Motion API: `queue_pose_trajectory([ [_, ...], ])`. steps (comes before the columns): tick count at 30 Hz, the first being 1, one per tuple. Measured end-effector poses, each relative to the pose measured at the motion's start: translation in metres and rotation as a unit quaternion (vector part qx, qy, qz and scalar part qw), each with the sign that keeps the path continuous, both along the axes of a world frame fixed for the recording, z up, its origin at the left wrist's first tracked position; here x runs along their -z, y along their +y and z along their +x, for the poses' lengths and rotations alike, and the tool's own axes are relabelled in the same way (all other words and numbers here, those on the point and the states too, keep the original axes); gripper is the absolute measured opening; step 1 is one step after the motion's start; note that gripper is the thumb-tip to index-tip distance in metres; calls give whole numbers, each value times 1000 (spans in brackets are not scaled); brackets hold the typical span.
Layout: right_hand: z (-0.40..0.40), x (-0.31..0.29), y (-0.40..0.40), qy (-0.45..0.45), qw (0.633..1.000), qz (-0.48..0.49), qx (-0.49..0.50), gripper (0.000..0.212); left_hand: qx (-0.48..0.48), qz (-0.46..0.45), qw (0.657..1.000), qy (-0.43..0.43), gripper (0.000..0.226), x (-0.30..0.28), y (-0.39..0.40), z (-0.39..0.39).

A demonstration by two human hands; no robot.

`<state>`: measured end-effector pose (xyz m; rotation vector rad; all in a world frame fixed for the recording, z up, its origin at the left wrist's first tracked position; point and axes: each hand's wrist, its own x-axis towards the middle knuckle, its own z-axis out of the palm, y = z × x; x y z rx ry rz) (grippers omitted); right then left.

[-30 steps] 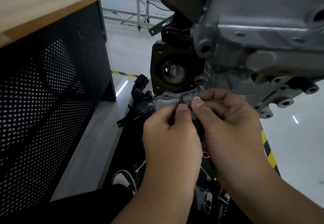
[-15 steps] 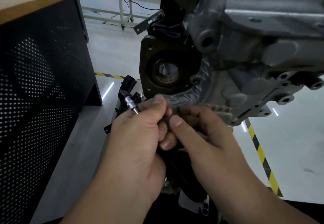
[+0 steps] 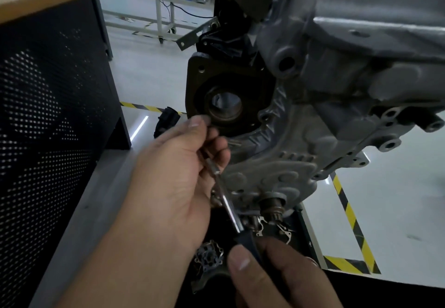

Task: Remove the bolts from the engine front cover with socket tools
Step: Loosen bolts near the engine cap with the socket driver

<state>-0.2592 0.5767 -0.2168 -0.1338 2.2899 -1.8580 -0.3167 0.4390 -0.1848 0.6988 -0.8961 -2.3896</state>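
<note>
While the right hand [image 3: 277, 271] clutched the socket driver's black handle [image 3: 248, 241], the left hand [image 3: 173, 187] pinched its socket end [image 3: 213, 168], shaft slanting up-left toward the front cover [image 3: 272, 170], just beside the nearer left fingers; bolt hidden.

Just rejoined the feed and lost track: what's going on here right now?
A person is working a socket driver against the grey engine front cover. The left hand pinches the socket end of the shaft near the cover, while the right hand grips the dark handle lower down. The bolt itself is hidden behind the fingers.
</note>
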Motion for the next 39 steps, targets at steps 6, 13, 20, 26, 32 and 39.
queue_pose_trajectory([
  [6,-5,0,8,67,997,30,16,26,16,51,999,10,14,-9,23,-16],
  [13,-10,6,8,138,982,8,128,32,31,108,994,3,16,-24,51,-26],
  [20,-15,5,11,120,982,-22,144,28,87,76,993,-11,22,-26,51,-22],
  [26,-12,8,12,147,979,-3,142,34,109,37,993,-27,20,-21,48,-20],
  [32,-8,7,13,126,984,6,130,21,99,-7,993,-65,17,-11,48,-24],
  [39,-9,-4,8,33,993,-2,114,29,62,-72,992,-81,9,-12,39,-34],
])
